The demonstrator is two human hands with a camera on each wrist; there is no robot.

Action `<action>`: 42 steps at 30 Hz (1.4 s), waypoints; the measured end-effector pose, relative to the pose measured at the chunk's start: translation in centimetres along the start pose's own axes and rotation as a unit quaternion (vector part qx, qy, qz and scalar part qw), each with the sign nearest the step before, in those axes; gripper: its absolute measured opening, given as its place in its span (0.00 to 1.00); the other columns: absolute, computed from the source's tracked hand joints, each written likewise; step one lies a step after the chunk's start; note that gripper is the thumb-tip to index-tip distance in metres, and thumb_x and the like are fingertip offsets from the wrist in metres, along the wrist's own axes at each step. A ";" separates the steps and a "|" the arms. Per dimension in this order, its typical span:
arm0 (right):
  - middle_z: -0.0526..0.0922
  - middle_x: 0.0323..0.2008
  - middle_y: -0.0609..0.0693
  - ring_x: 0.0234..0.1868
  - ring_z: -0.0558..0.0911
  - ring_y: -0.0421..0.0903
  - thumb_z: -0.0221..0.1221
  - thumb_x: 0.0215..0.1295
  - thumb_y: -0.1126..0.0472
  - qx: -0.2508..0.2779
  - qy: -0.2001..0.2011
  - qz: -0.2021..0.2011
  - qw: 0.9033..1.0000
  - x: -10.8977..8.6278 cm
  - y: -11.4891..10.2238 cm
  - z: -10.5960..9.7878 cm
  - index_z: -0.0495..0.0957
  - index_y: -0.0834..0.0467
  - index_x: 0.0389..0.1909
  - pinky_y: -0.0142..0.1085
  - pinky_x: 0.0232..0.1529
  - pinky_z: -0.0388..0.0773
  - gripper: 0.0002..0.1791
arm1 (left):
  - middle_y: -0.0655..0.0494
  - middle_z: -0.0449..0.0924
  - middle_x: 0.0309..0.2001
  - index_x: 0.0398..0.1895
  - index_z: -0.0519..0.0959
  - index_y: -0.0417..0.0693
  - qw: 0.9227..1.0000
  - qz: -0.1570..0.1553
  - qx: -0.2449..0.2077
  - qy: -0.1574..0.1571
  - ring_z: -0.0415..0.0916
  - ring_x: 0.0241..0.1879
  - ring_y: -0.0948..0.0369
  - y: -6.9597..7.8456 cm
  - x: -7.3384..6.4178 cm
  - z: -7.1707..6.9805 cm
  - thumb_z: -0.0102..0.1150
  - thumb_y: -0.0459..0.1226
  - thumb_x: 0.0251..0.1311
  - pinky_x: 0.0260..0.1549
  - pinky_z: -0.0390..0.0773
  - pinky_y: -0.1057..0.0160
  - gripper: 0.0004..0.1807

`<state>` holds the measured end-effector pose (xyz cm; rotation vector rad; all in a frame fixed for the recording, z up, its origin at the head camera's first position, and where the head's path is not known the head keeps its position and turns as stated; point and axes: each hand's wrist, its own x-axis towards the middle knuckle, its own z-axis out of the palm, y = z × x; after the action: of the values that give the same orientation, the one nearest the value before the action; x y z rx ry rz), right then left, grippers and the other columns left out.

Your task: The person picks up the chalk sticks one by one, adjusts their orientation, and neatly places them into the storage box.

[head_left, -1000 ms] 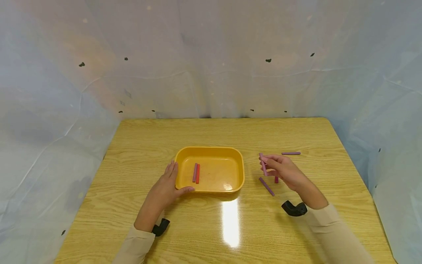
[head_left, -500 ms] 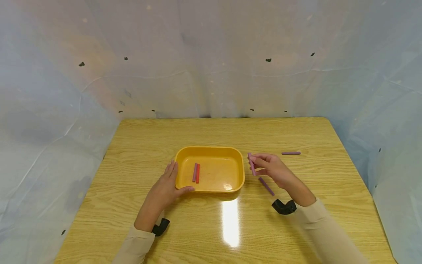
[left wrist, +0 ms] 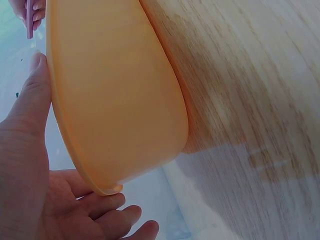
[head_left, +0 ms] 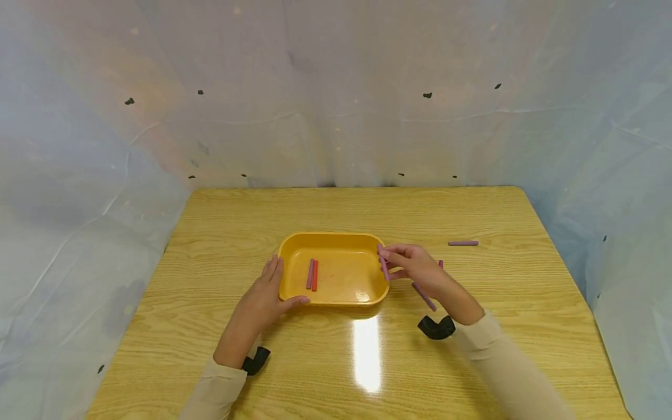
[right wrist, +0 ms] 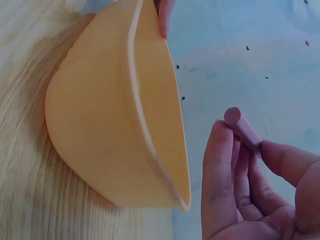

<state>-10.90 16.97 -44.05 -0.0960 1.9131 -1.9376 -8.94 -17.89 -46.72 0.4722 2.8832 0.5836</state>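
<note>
A yellow tray (head_left: pixel 333 303) stands on the table, with a purple stick (head_left: pixel 310 274) and a red stick (head_left: pixel 315 276) side by side on its floor. My left hand (head_left: pixel 259 303) rests against its left end, fingers along the side and thumb on the near rim; in the left wrist view the thumb (left wrist: pixel 35 90) touches the rim. My right hand (head_left: pixel 420 268) pinches another purple stick (head_left: pixel 384 262) between thumb and fingers at the tray's right rim. The right wrist view shows that stick's blunt end (right wrist: pixel 232 116), held apart from the tray wall.
On the wooden table (head_left: pixel 472 210), a purple stick (head_left: pixel 424 296) lies slanted beneath my right forearm. Another purple stick (head_left: pixel 463 243) lies farther back. A darker pink stick (head_left: pixel 441 264) is partly hidden behind the right hand. Pale sheeting (head_left: pixel 336 116) hangs around the table.
My right hand has moved left with the purple stick, from the table's right part to the tray's right rim. The left hand and tray have stayed put.
</note>
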 end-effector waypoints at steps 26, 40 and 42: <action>0.75 0.47 0.67 0.48 0.74 0.68 0.52 0.68 0.53 -0.012 -0.018 0.009 1.000 2.2 1.2 3.6 0.77 0.67 0.46 0.42 0.40 0.80 0.20 | 0.40 0.40 0.72 0.72 0.43 0.36 1.000 0.012 0.015 0.008 0.42 0.70 0.48 -0.1 -0.1 0.0 0.47 0.73 0.45 0.63 0.54 0.48 0.63; 0.78 0.38 0.65 0.41 0.77 0.66 0.52 0.69 0.55 -0.017 -0.024 0.005 1.000 3.2 1.1 4.9 0.76 0.69 0.46 0.45 0.39 0.80 0.19 | 0.40 0.42 0.72 0.71 0.46 0.35 0.998 0.008 0.045 0.040 0.43 0.70 0.48 0.0 -0.2 0.7 0.43 0.73 0.48 0.62 0.55 0.48 0.61; 0.78 0.37 0.65 0.40 0.78 0.64 0.50 0.70 0.58 -0.016 -0.029 0.003 0.999 3.1 0.8 5.1 0.76 0.69 0.45 0.48 0.39 0.79 0.17 | 0.39 0.44 0.71 0.71 0.48 0.33 0.996 0.011 0.058 0.059 0.45 0.69 0.47 0.1 -0.1 1.1 0.42 0.71 0.51 0.62 0.56 0.48 0.58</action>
<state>-11.88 11.17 -45.34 -0.1553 1.9055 -1.8790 -8.57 -17.47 -47.65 0.5013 3.0412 0.4626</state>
